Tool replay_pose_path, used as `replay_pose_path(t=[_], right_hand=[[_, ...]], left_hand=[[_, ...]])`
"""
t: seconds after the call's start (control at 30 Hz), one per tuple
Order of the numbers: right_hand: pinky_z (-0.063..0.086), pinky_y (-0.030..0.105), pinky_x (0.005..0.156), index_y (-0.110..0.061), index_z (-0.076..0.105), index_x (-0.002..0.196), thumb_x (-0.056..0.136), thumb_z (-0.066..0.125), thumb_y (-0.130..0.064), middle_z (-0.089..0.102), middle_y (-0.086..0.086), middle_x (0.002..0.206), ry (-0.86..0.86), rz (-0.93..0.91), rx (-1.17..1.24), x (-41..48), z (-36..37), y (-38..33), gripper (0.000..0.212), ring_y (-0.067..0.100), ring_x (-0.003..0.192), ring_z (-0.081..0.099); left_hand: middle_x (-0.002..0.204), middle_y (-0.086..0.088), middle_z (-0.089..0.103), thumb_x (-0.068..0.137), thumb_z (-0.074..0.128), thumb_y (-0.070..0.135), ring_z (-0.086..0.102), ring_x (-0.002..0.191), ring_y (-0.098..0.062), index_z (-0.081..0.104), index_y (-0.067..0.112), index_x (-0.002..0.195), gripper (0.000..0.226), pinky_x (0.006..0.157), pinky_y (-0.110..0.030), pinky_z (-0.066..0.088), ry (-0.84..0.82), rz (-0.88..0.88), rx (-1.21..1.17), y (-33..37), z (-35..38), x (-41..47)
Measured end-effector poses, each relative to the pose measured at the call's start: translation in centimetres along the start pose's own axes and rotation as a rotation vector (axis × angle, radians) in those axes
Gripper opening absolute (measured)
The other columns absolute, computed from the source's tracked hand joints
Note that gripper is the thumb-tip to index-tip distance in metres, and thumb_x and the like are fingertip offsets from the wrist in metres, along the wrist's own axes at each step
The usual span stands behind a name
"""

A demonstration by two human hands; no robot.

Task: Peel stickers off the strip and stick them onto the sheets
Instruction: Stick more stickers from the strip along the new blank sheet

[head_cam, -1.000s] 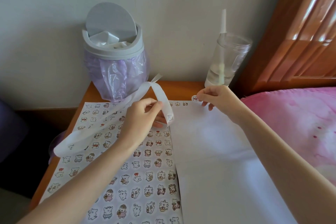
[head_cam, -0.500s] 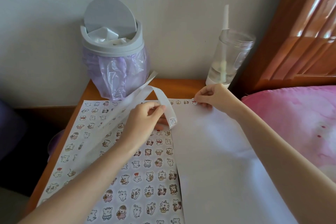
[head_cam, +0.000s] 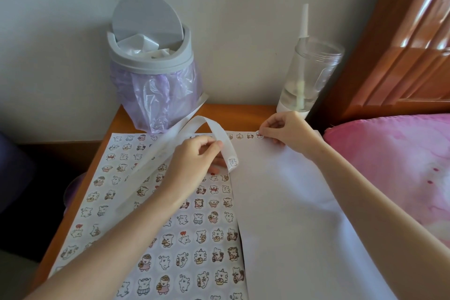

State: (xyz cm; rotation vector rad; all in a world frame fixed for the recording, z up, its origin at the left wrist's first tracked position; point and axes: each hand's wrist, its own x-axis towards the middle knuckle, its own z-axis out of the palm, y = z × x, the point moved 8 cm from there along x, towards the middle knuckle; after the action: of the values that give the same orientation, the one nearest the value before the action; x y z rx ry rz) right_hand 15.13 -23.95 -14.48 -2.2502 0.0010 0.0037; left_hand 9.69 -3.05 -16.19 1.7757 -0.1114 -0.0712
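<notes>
Along the far edge of the white sheet (head_cam: pixel 280 214), which lies on the right half of the wooden table (head_cam: pixel 243 114), the right hand (head_cam: pixel 285 131) has thumb and forefinger curled down onto a round sticker (head_cam: pixel 259 134). It sits at the end of a short row of stickers (head_cam: pixel 239 136) there. The left hand (head_cam: pixel 194 161) pinches the white strip (head_cam: pixel 219 129) between thumb and fingers over the seam between the two sheets. The strip loops up behind the hand and trails toward the table's left edge. Its free end, bearing one bear sticker (head_cam: pixel 232 161), hangs at the white sheet's left edge. Under the left forearm lies the second sheet (head_cam: pixel 102 178), filled with stickers. At the table's back edge stand a lidded bin (head_cam: pixel 151 73) and a clear cup (head_cam: pixel 309 75) with a straw (head_cam: pixel 303 22).
</notes>
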Motion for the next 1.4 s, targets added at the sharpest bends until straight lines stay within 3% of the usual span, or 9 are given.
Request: replay_pose_path(t=[0.3,0.53,0.73,0.9,1.0,1.2,1.4], right_hand=[[0.04,0.009,0.044,-0.015,0.066,0.075,0.084,0.068,-0.009,0.063,-0.004,0.065,-0.003,-0.014,-0.021,-0.06,0.02,-0.16,0.01,-0.005,0.042,0.052],[0.041,0.014,0.049,-0.017,0.067,0.074,0.083,0.069,-0.011,0.063,-0.006,0.065,-0.001,-0.025,-0.038,0.12,0.0,0.07,0.011,-0.004,0.044,0.051],[0.041,0.014,0.048,-0.015,0.068,0.076,0.083,0.069,-0.01,0.063,-0.006,0.064,0.004,-0.035,-0.046,0.16,0.05,0.14,0.009,-0.003,0.044,0.051],[0.041,0.019,0.057,-0.012,0.069,0.076,0.08,0.072,-0.012,0.061,-0.006,0.065,0.063,-0.081,-0.108,0.21,0.16,0.11,0.004,0.005,0.058,0.053],[0.037,0.01,0.052,-0.013,0.069,0.077,0.077,0.076,-0.019,0.06,-0.007,0.065,0.091,-0.087,-0.128,0.15,0.12,0.21,0.009,0.005,0.058,0.05],[0.036,0.016,0.057,-0.012,0.06,0.097,0.081,0.072,-0.015,0.053,-0.004,0.064,0.166,-0.12,-0.141,0.17,0.02,0.27,0.02,0.006,0.057,0.046],[0.036,0.021,0.056,-0.013,0.063,0.085,0.074,0.08,-0.026,0.053,-0.003,0.065,0.147,-0.093,-0.09,0.13,0.21,0.53,0.024,0.008,0.058,0.045]], left_hand=[[0.069,0.01,0.073,0.093,0.054,0.017,0.071,0.065,-0.011,0.068,0.023,0.083,0.019,0.06,-0.025,0.058,0.001,0.011,0.004,0.18,0.03,-0.12],[0.075,0.002,0.075,0.093,0.054,0.017,0.072,0.068,-0.017,0.071,0.014,0.089,0.017,0.066,-0.036,0.06,0.01,-0.011,0.009,-0.14,0.02,0.02],[0.075,0.004,0.074,0.093,0.054,0.018,0.072,0.066,-0.014,0.07,0.016,0.088,0.017,0.064,-0.032,0.059,0.015,-0.009,0.018,-0.12,-0.03,0.0],[0.077,0.004,0.074,0.093,0.054,0.017,0.072,0.065,-0.012,0.07,0.014,0.091,0.017,0.061,-0.027,0.059,0.016,-0.005,0.031,-0.1,-0.02,0.0],[0.078,0.003,0.074,0.093,0.054,0.017,0.071,0.066,-0.011,0.07,0.013,0.091,0.017,0.061,-0.027,0.059,0.018,0.001,0.037,-0.03,-0.04,-0.09],[0.077,0.007,0.073,0.093,0.053,0.018,0.071,0.067,-0.006,0.069,0.018,0.09,0.016,0.059,-0.022,0.057,0.018,0.036,0.076,0.44,-0.08,-0.33],[0.078,0.007,0.073,0.093,0.053,0.019,0.071,0.067,-0.006,0.068,0.019,0.09,0.015,0.061,-0.024,0.059,0.024,0.036,0.089,0.57,-0.09,-0.44]])
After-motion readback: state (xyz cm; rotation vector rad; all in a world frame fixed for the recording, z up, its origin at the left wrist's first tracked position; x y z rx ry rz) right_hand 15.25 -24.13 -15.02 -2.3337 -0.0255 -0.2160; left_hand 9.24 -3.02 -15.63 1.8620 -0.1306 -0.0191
